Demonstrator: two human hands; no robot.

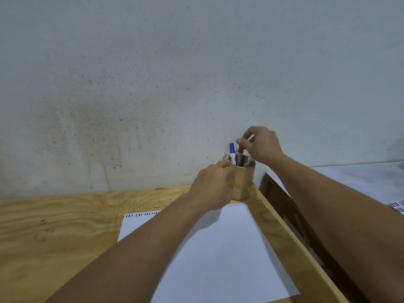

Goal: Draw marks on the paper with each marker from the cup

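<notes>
R hand [263, 144] pinches top of red marker [240, 154] standing in wooden cup [242, 182]; L hand [213, 185] wrapped round cup's side; blue marker [232, 152] upright beside red; paper [218, 259] below w/ marks along top edge.

Nothing here reads clearly. The blue marker [232, 153] in the cup [243, 182] carries a small green-and-white label on its barrel, but its print is too small and blurred to make out. The paper [218, 248] shows only a row of short blue and red strokes along its far edge, no letters or numbers. A striped blue-and-white printed sheet [397, 206] at the right edge is unreadable too.
</notes>
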